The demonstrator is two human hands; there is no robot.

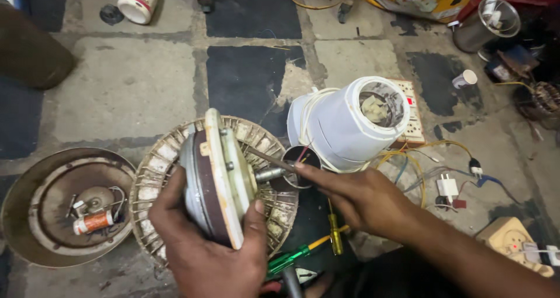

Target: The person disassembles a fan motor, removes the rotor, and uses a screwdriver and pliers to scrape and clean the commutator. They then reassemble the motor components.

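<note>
While the left hand (216,245) props the fan motor (219,178) up on edge, fingers curled round the back and thumb clamped on the cream front plate, the right hand (361,196) is poking a thin metal rod (268,158) in near the stubby shaft (269,173) at the middle. So I'd say this is the prying or probing bit of working on the motor, not a lifting or carrying step. The motor sits upright, just in front of a round slotted stator ring (160,158) lying on the stone floor (128,93), with a rusty dish-shaped cover (35,216) off to the left.

Right hand is pinched shut on the rod, forefinger stretched along it for control, wrist low and coming in from the right. Left wrist is bent up to take the weight.

Looks to me like whatever comes next needs a steady left grip so the motor doesn't roll, and small careful pressure at the rod tip, since a slip would skid it off the shaft. A white plastic housing (350,123) lies just behind, and screwdrivers (315,245) lie below the hands.
</note>
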